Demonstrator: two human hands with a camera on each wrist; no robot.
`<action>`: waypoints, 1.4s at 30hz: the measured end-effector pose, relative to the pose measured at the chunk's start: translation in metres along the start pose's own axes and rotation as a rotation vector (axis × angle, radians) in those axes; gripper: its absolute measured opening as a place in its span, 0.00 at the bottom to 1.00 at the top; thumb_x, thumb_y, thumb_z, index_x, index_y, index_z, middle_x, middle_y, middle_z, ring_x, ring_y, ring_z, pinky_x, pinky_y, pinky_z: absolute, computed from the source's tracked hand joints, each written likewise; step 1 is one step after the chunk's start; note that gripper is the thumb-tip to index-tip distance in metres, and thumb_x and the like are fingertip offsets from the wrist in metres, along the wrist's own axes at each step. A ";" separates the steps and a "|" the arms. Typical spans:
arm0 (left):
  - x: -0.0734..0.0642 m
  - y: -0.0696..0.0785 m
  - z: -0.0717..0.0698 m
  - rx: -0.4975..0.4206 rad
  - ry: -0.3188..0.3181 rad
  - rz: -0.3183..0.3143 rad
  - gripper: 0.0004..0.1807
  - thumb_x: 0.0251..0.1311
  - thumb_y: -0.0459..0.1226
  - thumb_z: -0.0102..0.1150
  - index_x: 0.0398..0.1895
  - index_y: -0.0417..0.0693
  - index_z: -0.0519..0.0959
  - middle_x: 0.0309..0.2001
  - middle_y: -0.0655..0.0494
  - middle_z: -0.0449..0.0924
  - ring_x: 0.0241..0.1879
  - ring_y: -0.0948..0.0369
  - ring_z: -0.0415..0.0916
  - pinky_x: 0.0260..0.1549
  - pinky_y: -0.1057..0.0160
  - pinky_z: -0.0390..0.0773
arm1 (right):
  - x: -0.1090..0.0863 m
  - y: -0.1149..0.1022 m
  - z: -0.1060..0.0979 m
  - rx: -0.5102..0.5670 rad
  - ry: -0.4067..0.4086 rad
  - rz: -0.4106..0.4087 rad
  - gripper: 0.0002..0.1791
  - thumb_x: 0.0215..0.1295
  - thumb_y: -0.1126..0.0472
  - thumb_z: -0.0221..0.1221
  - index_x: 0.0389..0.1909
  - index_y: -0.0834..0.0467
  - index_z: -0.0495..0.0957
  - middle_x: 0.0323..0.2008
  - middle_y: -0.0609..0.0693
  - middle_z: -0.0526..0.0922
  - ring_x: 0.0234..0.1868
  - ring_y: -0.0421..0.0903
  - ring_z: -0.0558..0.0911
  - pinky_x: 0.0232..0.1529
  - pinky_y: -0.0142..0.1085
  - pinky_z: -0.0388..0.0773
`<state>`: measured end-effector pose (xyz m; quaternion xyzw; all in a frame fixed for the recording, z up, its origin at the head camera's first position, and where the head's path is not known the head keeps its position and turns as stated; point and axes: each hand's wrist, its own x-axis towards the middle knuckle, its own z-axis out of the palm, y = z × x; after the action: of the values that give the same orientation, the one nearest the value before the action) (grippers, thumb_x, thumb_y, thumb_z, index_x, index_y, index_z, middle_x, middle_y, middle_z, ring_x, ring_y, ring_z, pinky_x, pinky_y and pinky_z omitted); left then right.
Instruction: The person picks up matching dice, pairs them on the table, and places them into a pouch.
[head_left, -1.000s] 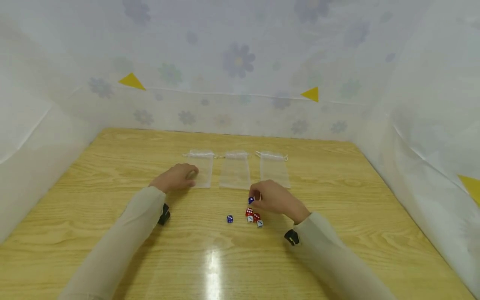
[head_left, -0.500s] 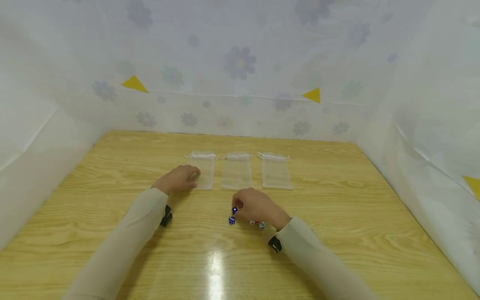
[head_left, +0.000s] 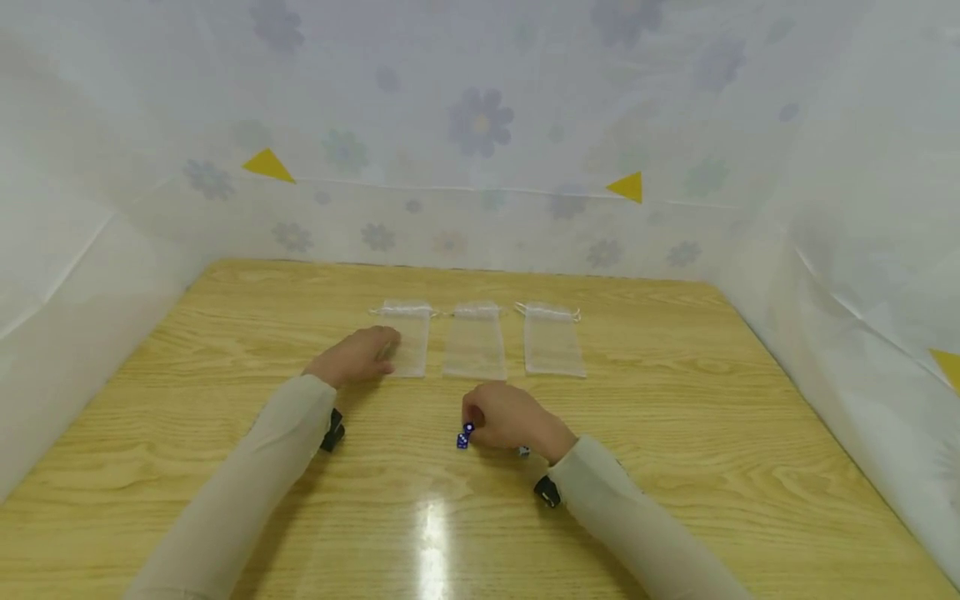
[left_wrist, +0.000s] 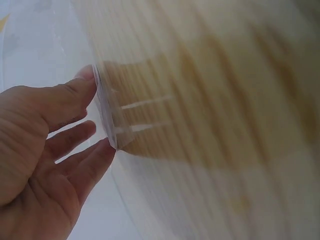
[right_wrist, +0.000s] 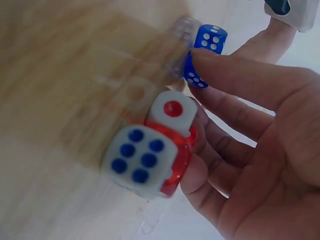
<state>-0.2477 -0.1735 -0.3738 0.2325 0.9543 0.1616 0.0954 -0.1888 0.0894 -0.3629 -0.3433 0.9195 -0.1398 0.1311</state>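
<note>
A white sheet printed with pale flowers [head_left: 420, 150] is hanging beyond your hands, with flat yellow triangles [head_left: 628, 187] showing on it, and a glossy wood-grain table [head_left: 750, 467] is lying beneath them. Your left hand [head_left: 356, 357] is holding its thumb and fingers apart, its fingertips resting at the left edge of a sheer white rectangular drawstring bag [head_left: 411, 350]. To the right of that hand a second sheer white drawstring bag [head_left: 474, 346] is lying flat, and past it a third sheer white drawstring bag [head_left: 553, 346], both beyond your right hand [head_left: 506, 415]. Your right hand is pinching a blue cube die with white dots [right_wrist: 194, 75] between its thumb and fingers. Just beside those fingertips, another blue cube die with white dots [right_wrist: 211, 38] is sitting. On the palm side of your right hand, a white die with blue dots [right_wrist: 140, 157], a white die with one large red dot [right_wrist: 173, 111] and a translucent red die [right_wrist: 182, 165] are clustering close together; you cannot tell whether the remaining fingers are touching them.
</note>
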 end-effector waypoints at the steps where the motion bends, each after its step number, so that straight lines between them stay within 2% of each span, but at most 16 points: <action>1: 0.000 0.000 0.000 0.003 -0.005 -0.002 0.32 0.65 0.35 0.55 0.68 0.28 0.58 0.69 0.31 0.57 0.68 0.38 0.56 0.66 0.43 0.59 | 0.000 0.000 0.000 0.006 -0.001 0.002 0.04 0.55 0.63 0.65 0.30 0.53 0.81 0.27 0.43 0.77 0.30 0.39 0.73 0.32 0.33 0.72; 6: -0.001 -0.001 -0.001 0.012 -0.033 -0.013 0.37 0.66 0.34 0.54 0.71 0.29 0.50 0.73 0.34 0.45 0.72 0.39 0.47 0.68 0.44 0.55 | -0.002 -0.001 -0.003 0.048 -0.008 0.040 0.10 0.56 0.62 0.66 0.39 0.54 0.81 0.37 0.47 0.81 0.38 0.42 0.78 0.42 0.38 0.77; 10: -0.001 0.000 -0.001 0.020 -0.060 0.007 0.36 0.66 0.33 0.52 0.71 0.29 0.49 0.73 0.33 0.42 0.72 0.39 0.43 0.69 0.44 0.51 | -0.005 0.000 -0.009 0.099 -0.007 0.071 0.15 0.58 0.62 0.63 0.48 0.56 0.80 0.44 0.51 0.80 0.33 0.43 0.81 0.43 0.39 0.78; 13: 0.000 0.001 -0.001 0.042 -0.087 0.022 0.33 0.68 0.32 0.49 0.71 0.27 0.51 0.73 0.32 0.44 0.72 0.39 0.45 0.69 0.44 0.51 | -0.006 0.002 -0.013 0.123 0.028 0.079 0.19 0.59 0.62 0.63 0.52 0.57 0.77 0.46 0.53 0.78 0.32 0.44 0.81 0.41 0.38 0.77; 16: -0.001 0.001 -0.001 0.060 -0.100 0.014 0.30 0.69 0.33 0.47 0.70 0.28 0.54 0.72 0.33 0.50 0.71 0.40 0.50 0.69 0.45 0.53 | -0.008 0.005 -0.016 0.114 0.079 0.086 0.23 0.58 0.62 0.65 0.56 0.58 0.75 0.50 0.54 0.76 0.43 0.47 0.79 0.44 0.41 0.78; 20: -0.004 0.001 -0.001 0.041 -0.093 -0.004 0.28 0.69 0.34 0.48 0.69 0.30 0.58 0.71 0.35 0.54 0.70 0.40 0.54 0.68 0.45 0.56 | -0.009 0.007 -0.022 0.129 0.117 0.120 0.26 0.57 0.63 0.65 0.59 0.58 0.74 0.56 0.54 0.74 0.50 0.52 0.79 0.48 0.43 0.78; 23: -0.006 0.002 -0.002 0.023 -0.069 -0.008 0.27 0.68 0.33 0.50 0.67 0.30 0.61 0.69 0.35 0.57 0.68 0.40 0.57 0.66 0.45 0.58 | -0.008 0.009 -0.026 0.121 0.141 0.124 0.28 0.57 0.63 0.65 0.60 0.58 0.72 0.58 0.55 0.73 0.50 0.54 0.79 0.48 0.44 0.78; 26: -0.007 0.005 -0.002 0.036 -0.025 -0.003 0.24 0.66 0.31 0.52 0.64 0.31 0.66 0.65 0.36 0.65 0.64 0.41 0.64 0.63 0.46 0.65 | -0.007 0.012 -0.029 0.108 0.175 0.109 0.29 0.58 0.64 0.65 0.61 0.60 0.71 0.59 0.57 0.72 0.51 0.56 0.78 0.48 0.46 0.78; 29: -0.006 0.011 -0.001 0.059 0.027 0.005 0.19 0.63 0.28 0.54 0.57 0.31 0.74 0.57 0.37 0.76 0.56 0.43 0.74 0.56 0.49 0.74 | -0.006 0.014 -0.032 0.094 0.203 0.094 0.30 0.58 0.63 0.65 0.62 0.61 0.69 0.60 0.58 0.71 0.55 0.56 0.77 0.53 0.48 0.77; 31: -0.005 0.015 -0.001 0.057 0.057 -0.001 0.14 0.62 0.26 0.54 0.49 0.32 0.80 0.48 0.38 0.82 0.47 0.46 0.80 0.47 0.53 0.79 | -0.005 0.016 -0.034 0.096 0.206 0.083 0.31 0.58 0.63 0.64 0.63 0.62 0.68 0.62 0.59 0.70 0.58 0.57 0.75 0.56 0.49 0.75; 33: -0.004 0.017 -0.001 0.055 0.083 -0.009 0.11 0.61 0.24 0.53 0.42 0.33 0.83 0.41 0.40 0.84 0.39 0.51 0.81 0.39 0.57 0.80 | -0.005 0.017 -0.038 0.115 0.201 0.073 0.32 0.59 0.63 0.64 0.64 0.62 0.67 0.63 0.60 0.69 0.60 0.58 0.73 0.59 0.50 0.72; 35: -0.005 0.019 0.000 0.066 0.109 -0.016 0.11 0.61 0.24 0.52 0.38 0.34 0.85 0.38 0.41 0.85 0.36 0.52 0.80 0.36 0.58 0.79 | -0.006 0.018 -0.042 0.134 0.200 0.060 0.32 0.59 0.63 0.64 0.65 0.62 0.66 0.65 0.60 0.67 0.63 0.59 0.71 0.61 0.51 0.70; 40: -0.011 0.018 0.001 0.105 0.181 -0.060 0.10 0.61 0.22 0.53 0.33 0.37 0.85 0.36 0.43 0.85 0.36 0.52 0.80 0.40 0.54 0.78 | -0.008 0.022 -0.055 0.161 0.224 0.037 0.32 0.60 0.62 0.63 0.65 0.61 0.65 0.66 0.61 0.65 0.66 0.60 0.67 0.62 0.53 0.68; 42: -0.014 0.018 -0.001 0.126 0.224 -0.080 0.11 0.62 0.22 0.51 0.34 0.36 0.85 0.36 0.42 0.85 0.36 0.50 0.81 0.42 0.52 0.79 | -0.009 0.022 -0.059 0.170 0.239 0.029 0.32 0.61 0.61 0.63 0.65 0.62 0.65 0.67 0.61 0.65 0.67 0.60 0.65 0.64 0.54 0.66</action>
<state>-0.2287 -0.1653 -0.3657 0.1801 0.9758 0.1224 -0.0199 -0.2155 0.1214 -0.3148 -0.2985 0.9183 -0.2550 0.0513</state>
